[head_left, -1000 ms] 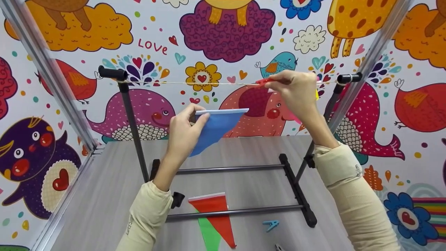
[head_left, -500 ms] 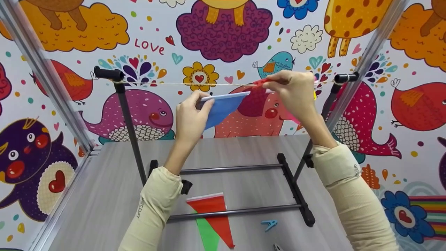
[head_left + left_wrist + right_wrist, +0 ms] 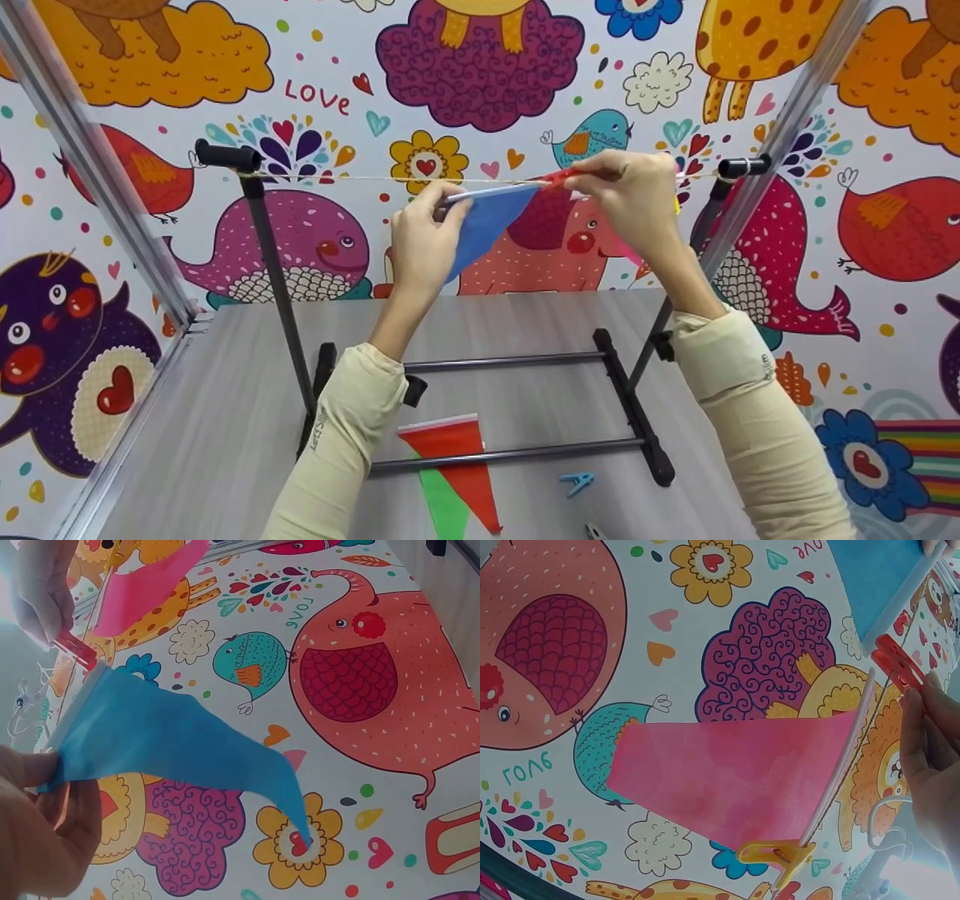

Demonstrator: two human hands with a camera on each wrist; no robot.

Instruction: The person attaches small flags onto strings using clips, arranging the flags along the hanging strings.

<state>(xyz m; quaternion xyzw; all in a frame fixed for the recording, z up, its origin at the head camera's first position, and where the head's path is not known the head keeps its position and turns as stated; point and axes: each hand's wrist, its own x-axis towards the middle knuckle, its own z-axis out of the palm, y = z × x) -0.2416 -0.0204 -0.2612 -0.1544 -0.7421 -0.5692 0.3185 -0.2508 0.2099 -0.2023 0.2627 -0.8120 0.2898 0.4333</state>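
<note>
My left hand [image 3: 424, 240] pinches the white top edge of a blue pennant [image 3: 487, 221] at its left end. The pennant hangs down, its far corner up by the string [image 3: 360, 178]. My right hand [image 3: 637, 199] pinches a red clothespin [image 3: 896, 664] at the string. The clothespin's tips meet or nearly meet the pennant's corner; I cannot tell whether they grip it. A pink pennant [image 3: 735, 772] hangs beside it on the string, with a yellow clothespin [image 3: 776, 853] at its other end. My right hand mostly hides that pennant in the head view.
The string spans a dark rack's left post [image 3: 274, 277] and right post [image 3: 709, 217]. Red [image 3: 454, 442] and green pennants [image 3: 444, 506] lie overlapped below the rack's front bar [image 3: 525, 454]. Nearby are a light-blue clothespin [image 3: 577, 481] and a grey object [image 3: 594, 531] at the frame's bottom.
My left hand has moved up and to the right, bringing the blue pennant's corner to the red clothespin. The right hand has stayed almost in place.
</note>
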